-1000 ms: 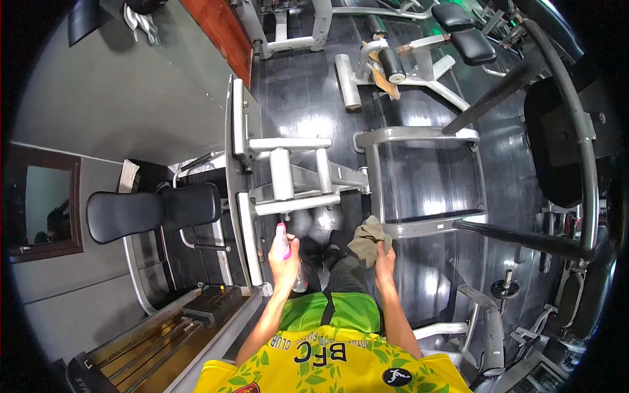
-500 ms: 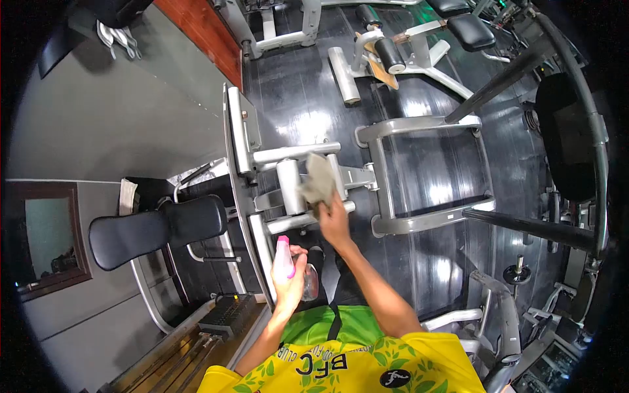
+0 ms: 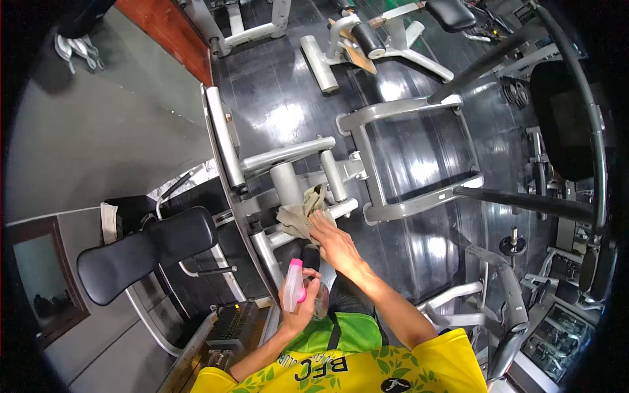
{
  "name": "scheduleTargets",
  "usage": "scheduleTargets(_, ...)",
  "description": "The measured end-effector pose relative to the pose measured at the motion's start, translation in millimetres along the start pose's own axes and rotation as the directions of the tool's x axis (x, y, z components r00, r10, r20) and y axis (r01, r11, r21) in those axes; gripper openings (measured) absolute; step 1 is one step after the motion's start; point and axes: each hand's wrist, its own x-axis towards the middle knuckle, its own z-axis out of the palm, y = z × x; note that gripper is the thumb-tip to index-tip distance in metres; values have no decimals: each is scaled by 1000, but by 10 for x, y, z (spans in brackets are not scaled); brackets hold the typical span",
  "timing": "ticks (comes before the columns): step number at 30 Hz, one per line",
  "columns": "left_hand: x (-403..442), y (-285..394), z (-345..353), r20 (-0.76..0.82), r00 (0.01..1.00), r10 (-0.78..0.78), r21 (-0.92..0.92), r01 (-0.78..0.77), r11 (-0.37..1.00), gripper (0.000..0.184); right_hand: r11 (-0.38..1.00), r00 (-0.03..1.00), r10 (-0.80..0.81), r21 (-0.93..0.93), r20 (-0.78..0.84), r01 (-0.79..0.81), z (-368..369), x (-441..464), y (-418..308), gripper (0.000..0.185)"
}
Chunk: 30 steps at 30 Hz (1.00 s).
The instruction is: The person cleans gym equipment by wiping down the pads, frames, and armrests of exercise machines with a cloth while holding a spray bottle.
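My left hand (image 3: 303, 313) is wrapped round a spray bottle (image 3: 292, 287) with a translucent white head, a pink nozzle and a clear body partly hidden by my fingers. To the right and slightly farther away, my right hand (image 3: 337, 247) holds a grey-beige cloth (image 3: 296, 219). Its fingers lie over the crumpled cloth, against the lower silver tube (image 3: 345, 208) of a gym machine's frame. Just above the cloth stands a thick, pale upright cylinder (image 3: 285, 183) of the same machine.
A padded black seat (image 3: 187, 234) stands at the left beside a grey wall panel (image 3: 137, 124). A silver floor frame (image 3: 370, 173) with dark bars lies to the right on the black floor. A weight stack (image 3: 232, 324) is at lower left, and a machine with rollers (image 3: 368, 40) is farther off.
My right hand and the cloth have come down from beside the thick cylinder to the lower tube, fingers now flatter over it. The left hand with the spray bottle moved slightly right and nearer; the view shifted.
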Motion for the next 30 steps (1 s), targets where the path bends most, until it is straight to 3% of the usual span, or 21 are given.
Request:
scheduleTargets(3,4,-28,32,-73,994,81,-24,-83,996,16,975,967,176,167,-184,-145,71,360,-116,57)
scheduleTargets(6,-21,4,22,-50,998,47,-63,-50,997,15,974,926,193,180,-325,-140,64,929,-154,57)
scheduleTargets(8,-25,28,11,-47,999,-8,-100,3,995,16,994,875,106,74,-472,-81,49,1147,-151,59)
scheduleTargets(11,-7,36,13,-41,999,-19,-138,14,990,18,995,931,97,46,-353,-87,64,935,-130,59)
scheduleTargets(13,-1,11,-38,-8,999,-34,-103,33,994,18,971,963,132,228,-234,-78,47,537,-27,66)
scheduleTargets(15,19,27,-48,21,999,-46,-75,48,996,18,994,971,52,104,-235,-28,53,101,113,53)
scheduleTargets(18,34,64,-35,29,998,-47,-19,48,999,18,984,990,7,177,-138,17,-254,-126,223,50)
scheduleTargets(20,22,37,-58,44,996,-72,-57,75,996,19,938,939,292,245,-180,-245,-377,-61,202,50)
scheduleTargets(21,31,65,-68,48,996,-75,-51,77,996,19,862,867,440,382,-235,-334,-458,-10,167,51)
scheduleTargets(22,42,117,-82,62,996,-65,-39,68,997,19,844,811,479,432,-337,-318,-478,19,186,50)
scheduleTargets(24,69,166,-111,77,995,-58,-25,60,998,20,882,695,472,286,-542,-375,-266,51,223,54)
scheduleTargets(26,97,181,-137,87,996,-14,-37,17,999,20,906,789,422,171,-447,-388,62,3,147,57)
scheduleTargets(28,119,155,-148,100,995,-20,-15,22,1000,21,952,825,296,225,-482,-209,324,-35,-100,70)
scheduleTargets(30,124,156,-150,117,992,-51,-27,55,998,22,914,839,339,359,-426,-187,443,-63,-245,71)
